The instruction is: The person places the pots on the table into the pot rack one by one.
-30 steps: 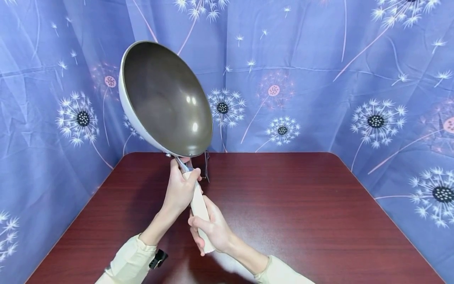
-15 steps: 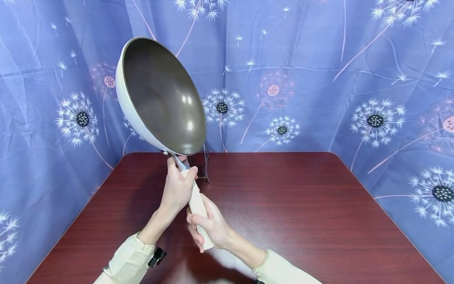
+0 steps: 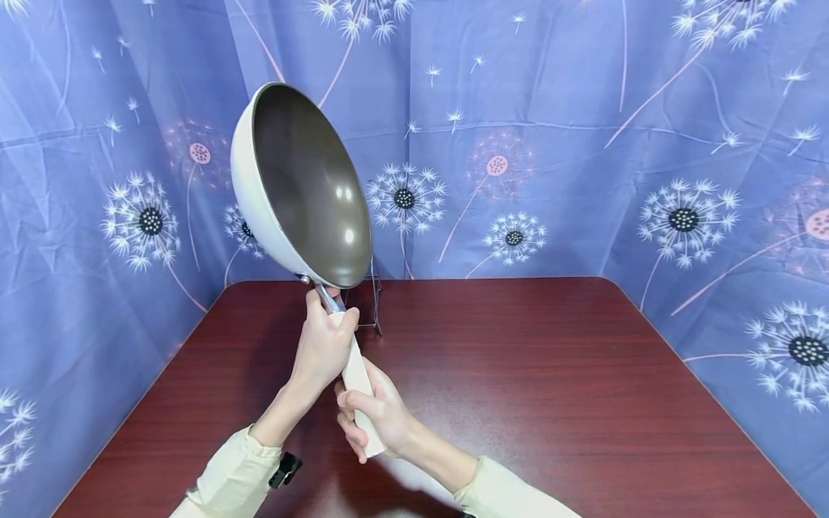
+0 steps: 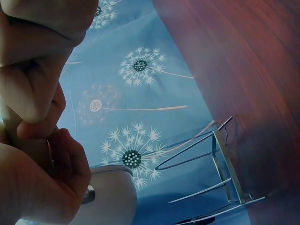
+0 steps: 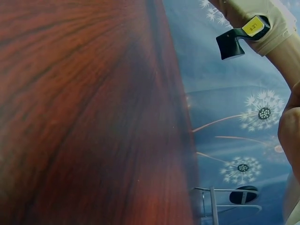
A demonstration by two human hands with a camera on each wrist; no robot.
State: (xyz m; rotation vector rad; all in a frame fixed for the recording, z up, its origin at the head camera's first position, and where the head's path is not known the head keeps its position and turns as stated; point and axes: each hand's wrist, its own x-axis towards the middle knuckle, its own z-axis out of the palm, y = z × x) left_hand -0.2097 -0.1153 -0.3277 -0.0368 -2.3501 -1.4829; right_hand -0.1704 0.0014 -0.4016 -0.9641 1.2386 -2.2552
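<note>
A deep frying pan (image 3: 311, 194), white outside and dark brown inside, is held up over the table, tilted with its inside facing right. My left hand (image 3: 324, 345) grips the upper part of the pale handle, close to the metal neck. Lower down, my right hand (image 3: 376, 410) holds the same handle near its end, thumb across the front. In the left wrist view, the curled fingers of a hand (image 4: 42, 183) show beside the pan's white outer wall (image 4: 110, 197). Only a sliver of a hand (image 5: 290, 136) shows in the right wrist view.
A wire rack (image 3: 376, 302) stands at the back of the dark red wooden table (image 3: 518, 374), partly hidden behind the pan and left hand. The same rack (image 4: 229, 173) shows more fully in the left wrist view. Blue dandelion-print curtains (image 3: 570, 144) surround the table's back and sides.
The pan has turned, so more of its white outside shows on the left and its opening looks narrower. Both hands keep their hold on the handle, the right shifting slightly left.
</note>
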